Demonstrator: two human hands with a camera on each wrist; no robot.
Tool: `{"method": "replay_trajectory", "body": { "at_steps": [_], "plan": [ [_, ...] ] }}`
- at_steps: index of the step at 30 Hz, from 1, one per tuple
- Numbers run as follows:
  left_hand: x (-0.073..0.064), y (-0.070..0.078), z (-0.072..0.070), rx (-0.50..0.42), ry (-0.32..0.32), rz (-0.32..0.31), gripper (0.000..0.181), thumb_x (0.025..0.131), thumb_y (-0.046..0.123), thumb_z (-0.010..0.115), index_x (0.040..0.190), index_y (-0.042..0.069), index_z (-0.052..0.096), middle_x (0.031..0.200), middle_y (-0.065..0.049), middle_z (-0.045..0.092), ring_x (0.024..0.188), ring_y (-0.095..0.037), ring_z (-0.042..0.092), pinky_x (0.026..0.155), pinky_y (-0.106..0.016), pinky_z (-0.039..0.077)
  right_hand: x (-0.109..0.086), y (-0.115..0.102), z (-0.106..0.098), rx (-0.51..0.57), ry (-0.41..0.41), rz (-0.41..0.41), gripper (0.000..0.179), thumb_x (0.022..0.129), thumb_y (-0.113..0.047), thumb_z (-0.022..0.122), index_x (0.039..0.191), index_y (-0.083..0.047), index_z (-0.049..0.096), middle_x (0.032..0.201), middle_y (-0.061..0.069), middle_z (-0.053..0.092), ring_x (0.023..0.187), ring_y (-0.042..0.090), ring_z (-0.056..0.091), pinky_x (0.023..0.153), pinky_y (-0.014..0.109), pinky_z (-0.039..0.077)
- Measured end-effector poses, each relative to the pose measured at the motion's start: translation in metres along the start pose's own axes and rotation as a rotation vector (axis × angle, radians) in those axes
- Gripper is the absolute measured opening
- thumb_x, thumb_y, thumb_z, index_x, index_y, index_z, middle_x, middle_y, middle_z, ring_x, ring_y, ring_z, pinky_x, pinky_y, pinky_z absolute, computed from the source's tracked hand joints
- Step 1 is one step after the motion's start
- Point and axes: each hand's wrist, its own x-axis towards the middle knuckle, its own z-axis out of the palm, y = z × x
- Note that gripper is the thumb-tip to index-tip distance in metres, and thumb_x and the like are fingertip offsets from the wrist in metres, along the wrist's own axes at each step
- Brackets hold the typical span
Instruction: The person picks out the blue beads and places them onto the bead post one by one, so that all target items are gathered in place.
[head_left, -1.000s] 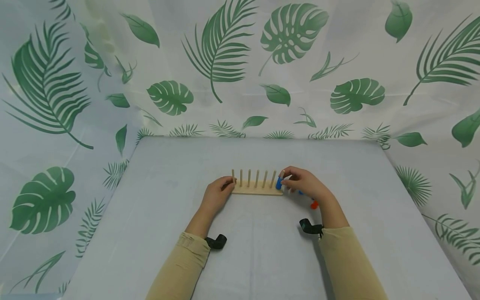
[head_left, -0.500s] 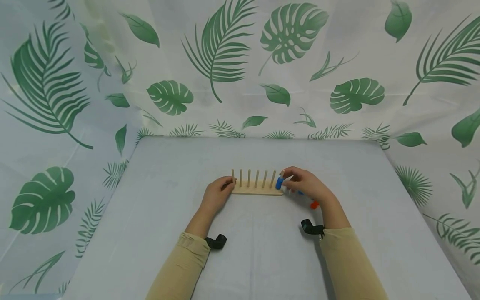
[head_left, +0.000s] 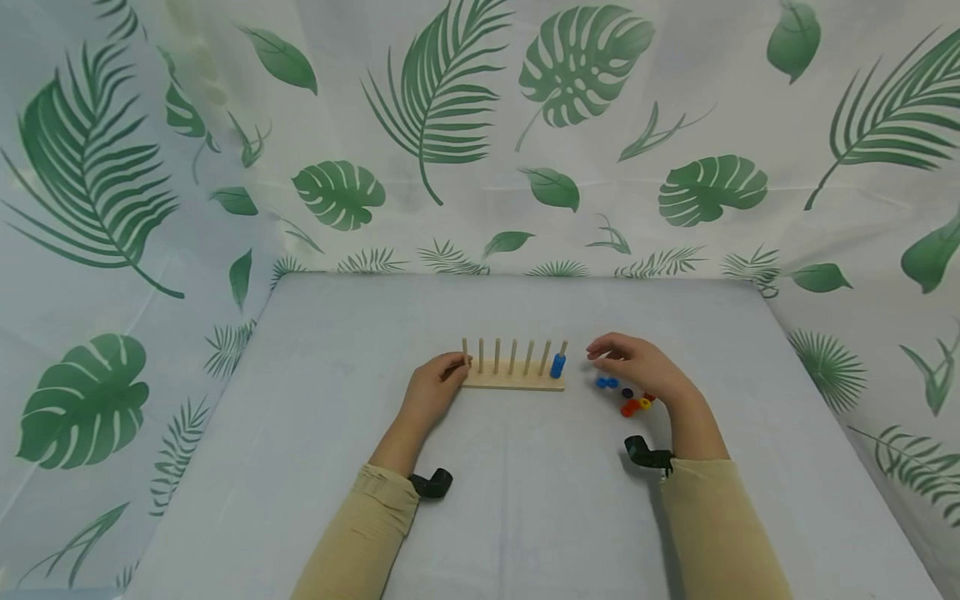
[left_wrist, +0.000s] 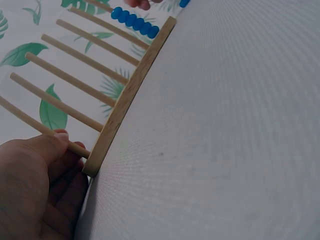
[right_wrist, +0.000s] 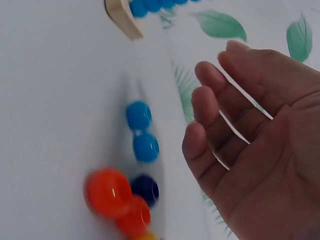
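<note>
A wooden pegboard (head_left: 513,384) with a row of several upright pegs stands mid-table. My left hand (head_left: 435,387) holds its left end; in the left wrist view the thumb (left_wrist: 59,140) lies on the end peg, fingers behind it. A stack of blue beads (head_left: 558,367) is threaded on the rightmost peg, whose tip shows above. My right hand (head_left: 637,367) hovers right of the board, fingers loosely bent and nothing between them. Under it lie two loose light blue beads (right_wrist: 138,116), a dark blue bead (right_wrist: 145,190) and orange-red beads (right_wrist: 107,192).
A yellow bead (head_left: 645,403) lies among the loose red ones, near the right wrist. Each wrist carries a black camera, the left one (head_left: 433,484) close over the white tabletop (head_left: 502,500). A leaf-patterned curtain (head_left: 450,125) closes off the back and sides.
My right hand has left the blue beads on the rightmost peg and moved right, its fingers loosened. More loose beads now show beneath it. The left hand keeps its place.
</note>
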Motion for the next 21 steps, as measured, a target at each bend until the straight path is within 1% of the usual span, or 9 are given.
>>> {"method": "replay_trajectory", "body": {
  "at_steps": [2, 4, 7, 10, 12, 16, 18, 21],
  "plan": [
    [0.000, 0.000, 0.000, -0.007, -0.001, -0.003, 0.029, 0.099, 0.032, 0.062, 0.124, 0.018, 0.068, 0.124, -0.002, 0.069, 0.118, -0.021, 0.064, 0.100, -0.039, 0.053, -0.002, 0.004, -0.004, 0.000, -0.009, 0.021, 0.034, 0.098, -0.040, 0.061, 0.124, -0.020, 0.062, 0.125, 0.002, 0.064, 0.115, 0.027, 0.058, 0.091, 0.042, 0.053],
    [-0.001, 0.000, -0.001, -0.016, -0.003, -0.006, 0.029, 0.099, 0.032, 0.062, 0.123, 0.019, 0.068, 0.124, -0.002, 0.069, 0.118, -0.021, 0.064, 0.100, -0.040, 0.053, -0.004, 0.009, -0.007, -0.005, -0.023, 0.046, 0.035, 0.098, -0.041, 0.061, 0.125, -0.019, 0.062, 0.125, 0.004, 0.064, 0.111, 0.027, 0.058, 0.085, 0.037, 0.054],
    [-0.001, 0.000, -0.001, -0.026, -0.006, -0.009, 0.028, 0.099, 0.033, 0.061, 0.123, 0.020, 0.068, 0.124, -0.001, 0.069, 0.118, -0.021, 0.064, 0.100, -0.040, 0.053, -0.006, 0.015, -0.010, 0.000, -0.047, 0.101, 0.034, 0.097, -0.038, 0.062, 0.124, -0.018, 0.061, 0.124, 0.008, 0.063, 0.100, 0.026, 0.059, 0.076, 0.033, 0.055],
    [-0.001, -0.001, 0.000, -0.025, -0.008, -0.012, 0.029, 0.099, 0.034, 0.061, 0.123, 0.020, 0.068, 0.124, -0.001, 0.069, 0.118, -0.021, 0.064, 0.100, -0.040, 0.053, -0.007, 0.020, -0.011, 0.006, -0.063, 0.147, 0.032, 0.097, -0.035, 0.063, 0.123, -0.017, 0.062, 0.120, 0.011, 0.063, 0.089, 0.026, 0.058, 0.071, 0.032, 0.054],
    [-0.001, -0.002, 0.000, -0.024, -0.006, -0.013, 0.029, 0.099, 0.035, 0.061, 0.123, 0.021, 0.068, 0.124, 0.000, 0.069, 0.118, -0.020, 0.064, 0.100, -0.040, 0.053, -0.007, 0.022, -0.011, -0.004, -0.070, 0.167, 0.031, 0.097, -0.035, 0.063, 0.122, -0.018, 0.062, 0.118, 0.011, 0.063, 0.087, 0.026, 0.057, 0.071, 0.031, 0.054],
    [0.000, -0.003, 0.000, -0.026, -0.003, -0.009, 0.029, 0.099, 0.035, 0.061, 0.123, 0.021, 0.068, 0.124, 0.000, 0.069, 0.118, -0.020, 0.064, 0.100, -0.040, 0.053, -0.007, 0.028, -0.012, -0.033, -0.070, 0.190, 0.031, 0.096, -0.037, 0.064, 0.122, -0.020, 0.062, 0.113, 0.009, 0.061, 0.094, 0.026, 0.054, 0.075, 0.029, 0.052],
    [0.000, -0.003, 0.001, -0.028, -0.002, -0.006, 0.029, 0.099, 0.034, 0.061, 0.123, 0.021, 0.068, 0.124, 0.000, 0.069, 0.118, -0.020, 0.064, 0.100, -0.040, 0.053, -0.008, 0.031, -0.013, -0.047, -0.078, 0.185, 0.031, 0.096, -0.037, 0.064, 0.122, -0.020, 0.063, 0.111, 0.008, 0.061, 0.096, 0.025, 0.054, 0.076, 0.029, 0.050],
    [0.001, -0.003, 0.001, -0.024, -0.001, -0.005, 0.029, 0.099, 0.034, 0.061, 0.123, 0.020, 0.068, 0.124, 0.000, 0.069, 0.118, -0.020, 0.064, 0.100, -0.039, 0.053, -0.008, 0.033, -0.012, -0.039, -0.096, 0.182, 0.029, 0.096, -0.034, 0.065, 0.120, -0.018, 0.064, 0.107, 0.008, 0.061, 0.094, 0.025, 0.054, 0.077, 0.030, 0.049]
  ]
}}
